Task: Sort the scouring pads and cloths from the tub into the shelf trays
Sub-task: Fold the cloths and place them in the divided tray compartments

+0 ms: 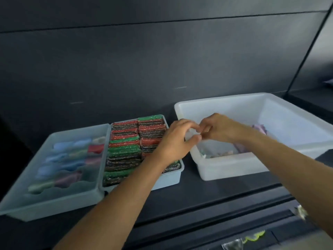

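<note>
My left hand (175,141) and my right hand (219,129) meet fingertip to fingertip over the left rim of the white tub (234,165). Their fingers curl around something pale, which I cannot tell apart from the rim itself. In the tub lie a few cloths: a lilac cloth (259,128) behind my right wrist and some pale pieces (219,153) near the front wall. The middle tray (173,179) is packed with rows of glittery red, green and dark scouring pads (124,150). The left tray (54,201) holds folded pastel cloths (68,159).
All three containers stand on a dark shelf (207,193) against a dark back panel. A second shelf edge runs below the front lip, with a crumpled wrapper (301,212) and a yellow-green scrap (254,238) at the lower right. My left forearm crosses the scouring pad tray.
</note>
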`<action>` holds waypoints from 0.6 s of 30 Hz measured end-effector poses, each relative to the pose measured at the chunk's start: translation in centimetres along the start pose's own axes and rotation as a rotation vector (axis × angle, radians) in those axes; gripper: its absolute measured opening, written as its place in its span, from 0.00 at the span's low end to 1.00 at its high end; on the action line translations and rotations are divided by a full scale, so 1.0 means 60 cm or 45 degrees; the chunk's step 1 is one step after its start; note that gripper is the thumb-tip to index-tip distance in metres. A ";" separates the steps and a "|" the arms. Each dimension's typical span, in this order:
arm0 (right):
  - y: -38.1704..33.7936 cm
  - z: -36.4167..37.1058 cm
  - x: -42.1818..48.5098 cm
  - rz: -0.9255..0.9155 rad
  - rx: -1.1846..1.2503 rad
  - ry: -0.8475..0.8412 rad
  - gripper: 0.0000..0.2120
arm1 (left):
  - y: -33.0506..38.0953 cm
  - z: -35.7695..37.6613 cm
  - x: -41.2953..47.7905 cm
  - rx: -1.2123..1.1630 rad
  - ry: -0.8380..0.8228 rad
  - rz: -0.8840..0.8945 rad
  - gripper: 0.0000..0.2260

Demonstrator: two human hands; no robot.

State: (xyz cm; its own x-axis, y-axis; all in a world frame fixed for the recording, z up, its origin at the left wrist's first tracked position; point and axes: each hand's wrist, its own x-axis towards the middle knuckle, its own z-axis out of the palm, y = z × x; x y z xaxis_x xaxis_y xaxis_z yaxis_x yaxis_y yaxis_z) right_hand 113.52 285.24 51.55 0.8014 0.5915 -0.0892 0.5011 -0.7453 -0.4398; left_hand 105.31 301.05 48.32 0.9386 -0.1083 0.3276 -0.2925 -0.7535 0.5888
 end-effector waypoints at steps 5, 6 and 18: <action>0.020 0.013 0.006 0.141 -0.158 -0.698 0.26 | -0.022 0.044 0.020 -0.098 -0.169 -0.101 0.09; 0.020 0.022 0.010 0.141 -0.263 -0.750 0.29 | -0.027 0.047 0.017 -0.160 -0.139 -0.110 0.09; 0.025 0.038 0.010 0.074 0.398 -0.475 0.02 | -0.005 0.029 -0.025 -0.373 0.120 -0.258 0.10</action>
State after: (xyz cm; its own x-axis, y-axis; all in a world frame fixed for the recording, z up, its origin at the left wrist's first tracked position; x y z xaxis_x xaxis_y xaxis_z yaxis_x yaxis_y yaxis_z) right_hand 114.00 285.15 48.81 0.6245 0.6643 -0.4107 0.2914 -0.6861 -0.6666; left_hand 104.30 300.30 46.40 0.9657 0.0946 0.2417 -0.1555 -0.5347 0.8306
